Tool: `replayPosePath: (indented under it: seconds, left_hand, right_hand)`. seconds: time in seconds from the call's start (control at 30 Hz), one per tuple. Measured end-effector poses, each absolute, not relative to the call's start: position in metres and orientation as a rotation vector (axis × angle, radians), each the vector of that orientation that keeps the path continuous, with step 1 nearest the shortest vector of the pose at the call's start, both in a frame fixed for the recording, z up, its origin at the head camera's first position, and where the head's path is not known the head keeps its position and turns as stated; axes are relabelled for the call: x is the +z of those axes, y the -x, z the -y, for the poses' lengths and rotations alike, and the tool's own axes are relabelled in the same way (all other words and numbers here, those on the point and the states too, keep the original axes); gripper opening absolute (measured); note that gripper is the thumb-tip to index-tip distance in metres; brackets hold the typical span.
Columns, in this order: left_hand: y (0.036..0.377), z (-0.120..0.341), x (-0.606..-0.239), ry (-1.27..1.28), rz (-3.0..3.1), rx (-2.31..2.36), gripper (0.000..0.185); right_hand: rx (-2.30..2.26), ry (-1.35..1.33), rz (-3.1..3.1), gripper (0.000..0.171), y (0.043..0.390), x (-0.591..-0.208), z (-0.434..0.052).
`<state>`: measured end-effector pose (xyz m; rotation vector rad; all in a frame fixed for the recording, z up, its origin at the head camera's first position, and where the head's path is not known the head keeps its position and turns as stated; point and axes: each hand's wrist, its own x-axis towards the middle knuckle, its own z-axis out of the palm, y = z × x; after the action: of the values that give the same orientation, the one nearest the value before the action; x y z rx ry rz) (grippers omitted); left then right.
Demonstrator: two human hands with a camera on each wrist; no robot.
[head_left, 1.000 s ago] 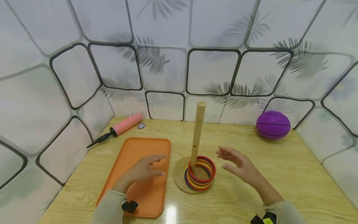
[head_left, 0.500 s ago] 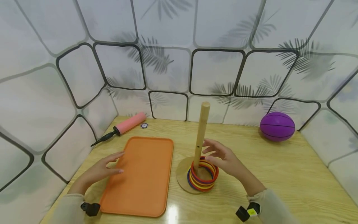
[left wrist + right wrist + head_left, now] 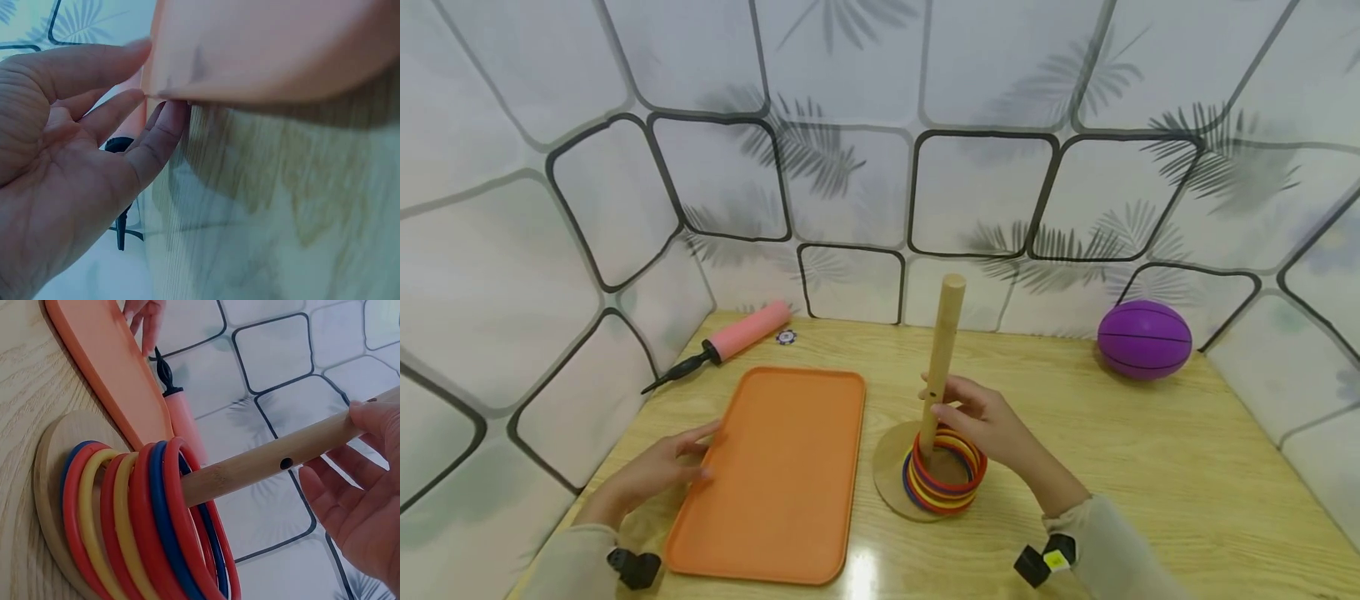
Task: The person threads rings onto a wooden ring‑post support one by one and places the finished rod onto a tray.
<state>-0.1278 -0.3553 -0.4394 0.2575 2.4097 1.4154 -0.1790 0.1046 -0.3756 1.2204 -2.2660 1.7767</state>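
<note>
In the head view, my left hand is at the left edge of an orange tray. The left wrist view has thumb and fingertips on the tray's rim, some fingers partly under it. My right hand holds an upright wooden pole around its middle, thumb in front and fingers behind. The pole stands on a round wooden base. Several red, yellow and blue rings lie stacked around its foot, below my right hand.
A pink hand pump with a black handle lies behind the tray, beside a small chip-like disc. At the back right sits a purple ball. Patterned walls border the wooden table at the back and sides.
My left hand has moved left from over the tray to its left edge and taken hold there. My right hand has moved left to the pole and now grips it.
</note>
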Motion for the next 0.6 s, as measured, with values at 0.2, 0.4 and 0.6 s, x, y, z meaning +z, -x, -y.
replayPosePath:
  seconds: [0.2,0.4,0.6]
  left_hand:
    - [0.125,0.354,-0.441,-0.253,-2.358,1.464,0.077]
    - [0.127,0.352,-0.442,-0.281,-2.349,1.498,0.076]
    - [0.128,0.35,-0.443,-0.26,-2.371,1.491,0.076]
  right_hand:
    - [1.82,-1.228,2.224,0.035,0.179,-0.38,-0.101]
    - [1.797,-1.202,2.181,0.035,0.18,-0.383,-0.108]
    - [1.794,-1.163,2.172,0.04,0.178,-0.381,-0.12]
